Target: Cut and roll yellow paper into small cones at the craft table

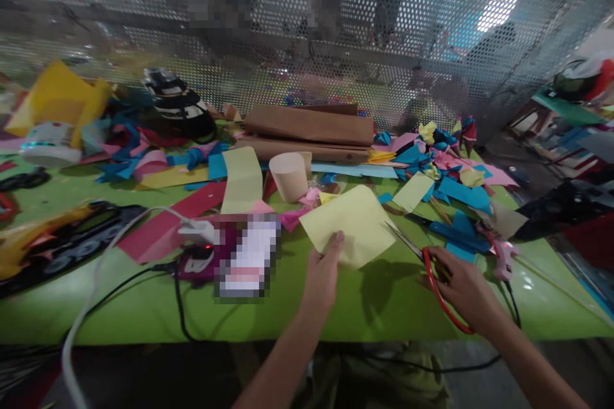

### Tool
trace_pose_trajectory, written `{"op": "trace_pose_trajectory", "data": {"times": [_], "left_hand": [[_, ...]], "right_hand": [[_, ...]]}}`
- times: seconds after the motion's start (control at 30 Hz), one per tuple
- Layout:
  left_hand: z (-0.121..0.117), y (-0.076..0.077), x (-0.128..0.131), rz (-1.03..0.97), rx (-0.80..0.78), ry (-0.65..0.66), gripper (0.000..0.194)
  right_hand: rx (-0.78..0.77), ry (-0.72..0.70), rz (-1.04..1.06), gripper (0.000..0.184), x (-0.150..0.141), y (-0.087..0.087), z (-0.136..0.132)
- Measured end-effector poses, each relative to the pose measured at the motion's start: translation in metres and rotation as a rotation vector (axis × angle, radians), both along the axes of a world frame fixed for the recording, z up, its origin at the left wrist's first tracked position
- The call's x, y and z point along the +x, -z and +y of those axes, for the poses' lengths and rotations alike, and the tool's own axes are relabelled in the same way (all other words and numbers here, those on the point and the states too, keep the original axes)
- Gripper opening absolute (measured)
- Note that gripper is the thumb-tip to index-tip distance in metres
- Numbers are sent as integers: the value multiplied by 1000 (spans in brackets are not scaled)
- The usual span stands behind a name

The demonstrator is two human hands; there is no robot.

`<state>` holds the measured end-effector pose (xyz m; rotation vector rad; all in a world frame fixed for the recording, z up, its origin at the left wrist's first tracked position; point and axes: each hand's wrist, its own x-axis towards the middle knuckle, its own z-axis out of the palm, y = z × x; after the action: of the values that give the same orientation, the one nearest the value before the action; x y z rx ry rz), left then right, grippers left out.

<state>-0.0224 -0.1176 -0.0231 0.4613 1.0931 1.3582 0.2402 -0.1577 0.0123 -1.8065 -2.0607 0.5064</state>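
Observation:
A sheet of pale yellow paper (364,223) is pinched in my left hand (325,268), with the thumb lying on its face. My right hand (460,287) grips red-handled scissors (439,297). The blades are slightly apart and point left, their tips at the right edge of the sheet. Behind the sheet, a cream paper roll (289,177) stands on the green table (288,323). Right of it lies a smaller pale yellow piece of paper (413,192). Close to my right hand are a blue-handled tool (458,235) and a pink glue gun (504,259).
A purple power strip (196,262) with cords and a phone (249,259) lie at left. Folded brown paper (307,128) and coloured scraps (446,160) line the back, before a perforated metal panel (288,45). A yellow-and-black bag (62,243) is far left.

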Motion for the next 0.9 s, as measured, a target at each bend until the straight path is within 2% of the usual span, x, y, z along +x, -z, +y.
{"op": "trace_pose_trajectory", "data": {"times": [0.9], "left_hand": [[1,0,1,-8,2,2,48]], "right_hand": [[11,3,-2,31,0,5,-2]]}}
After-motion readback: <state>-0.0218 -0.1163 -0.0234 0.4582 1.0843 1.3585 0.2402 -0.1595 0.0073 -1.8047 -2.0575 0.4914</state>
